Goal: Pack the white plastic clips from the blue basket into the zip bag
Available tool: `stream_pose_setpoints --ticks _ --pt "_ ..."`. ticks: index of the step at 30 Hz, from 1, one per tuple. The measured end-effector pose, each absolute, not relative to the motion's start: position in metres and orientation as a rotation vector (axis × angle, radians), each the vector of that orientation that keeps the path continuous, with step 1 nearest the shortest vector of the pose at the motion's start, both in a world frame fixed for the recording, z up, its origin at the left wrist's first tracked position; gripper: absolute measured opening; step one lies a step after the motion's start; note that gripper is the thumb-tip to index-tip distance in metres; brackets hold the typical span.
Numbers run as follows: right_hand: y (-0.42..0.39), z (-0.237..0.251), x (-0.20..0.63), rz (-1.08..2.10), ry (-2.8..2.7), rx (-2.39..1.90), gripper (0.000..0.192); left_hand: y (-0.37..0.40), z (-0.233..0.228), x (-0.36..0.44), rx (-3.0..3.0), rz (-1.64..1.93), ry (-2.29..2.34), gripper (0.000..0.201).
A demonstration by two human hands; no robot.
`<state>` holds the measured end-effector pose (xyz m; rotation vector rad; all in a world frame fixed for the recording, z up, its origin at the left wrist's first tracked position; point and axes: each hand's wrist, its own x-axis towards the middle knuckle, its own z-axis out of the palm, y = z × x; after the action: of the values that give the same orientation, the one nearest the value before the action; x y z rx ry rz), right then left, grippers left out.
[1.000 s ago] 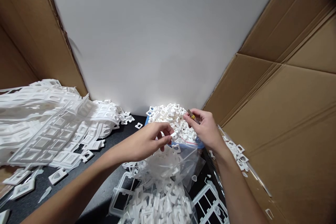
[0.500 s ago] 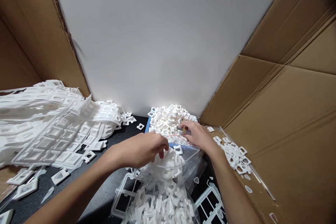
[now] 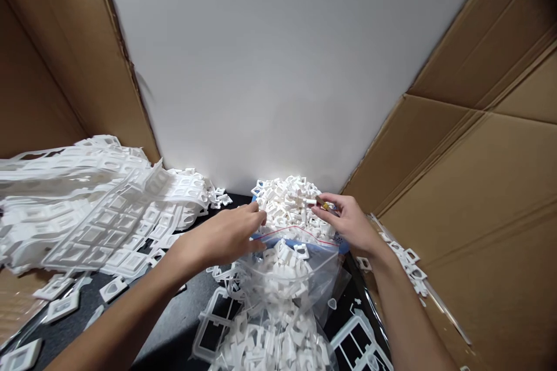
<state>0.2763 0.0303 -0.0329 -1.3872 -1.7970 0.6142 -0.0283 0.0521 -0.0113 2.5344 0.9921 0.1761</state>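
Note:
A blue tray (image 3: 343, 246) stands against the white wall, heaped with small white frame-shaped pieces (image 3: 285, 203). My right hand (image 3: 350, 223) is over the heap's right side, thumb and fingers closed on a small tool with a yellow part (image 3: 325, 204); its exact kind is unclear. A white piece lies at the tool's tip. At the tray's left edge is my left hand (image 3: 232, 232), thumb and fingers apart, holding nothing visible. In front of the tray, a clear zip bag (image 3: 324, 278) with a red seal line holds many more white pieces.
Moulded white sheets (image 3: 100, 214) lie piled at left, with loose pieces near them on the dark table (image 3: 187, 307). Cut-out white frames (image 3: 215, 324) flank the bag. Cardboard panels (image 3: 487, 185) stand on both sides. Loose pieces (image 3: 409, 261) lie at right.
My left hand has moved off the bag's mouth, up and left to the tray edge, its fingers spreading. My right hand has shifted right with the tool. The view has shifted slightly.

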Motion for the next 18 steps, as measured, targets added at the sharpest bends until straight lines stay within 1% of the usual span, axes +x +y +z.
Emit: stream_pose_setpoints --ticks 1,2,5,7,9,12,15,17,18 --pt "0.027 -0.028 0.273 0.681 -1.758 -1.316 0.030 0.052 -0.013 -0.029 2.547 0.150 0.994 0.013" --pt "0.024 -0.025 0.269 0.732 -1.723 -1.259 0.030 0.052 -0.013 -0.030 2.553 0.129 0.999 0.013" --pt "0.016 -0.018 0.259 0.851 -1.627 -1.182 0.033 0.052 -0.010 -0.031 2.550 0.087 0.995 0.028" --pt "0.013 -0.015 0.256 0.915 -1.625 -1.182 0.036 0.053 -0.006 -0.032 2.537 0.085 0.975 0.030" --pt "0.011 -0.012 0.253 0.945 -1.664 -1.181 0.033 0.054 -0.001 -0.033 2.520 0.110 0.955 0.029" --pt "0.007 -0.005 0.250 0.923 -1.771 -1.202 0.026 0.055 0.001 -0.034 2.476 0.134 0.953 0.031" --pt "0.003 0.002 0.248 0.928 -1.929 -1.281 0.025 0.055 -0.002 -0.036 2.428 0.036 0.965 0.034" --pt "0.000 0.004 0.249 0.840 -1.990 -1.375 0.027 0.053 -0.005 -0.037 2.407 -0.053 0.980 0.031" --pt "-0.001 0.004 0.251 0.745 -2.003 -1.441 0.027 0.053 -0.006 -0.038 2.402 -0.087 0.990 0.030"
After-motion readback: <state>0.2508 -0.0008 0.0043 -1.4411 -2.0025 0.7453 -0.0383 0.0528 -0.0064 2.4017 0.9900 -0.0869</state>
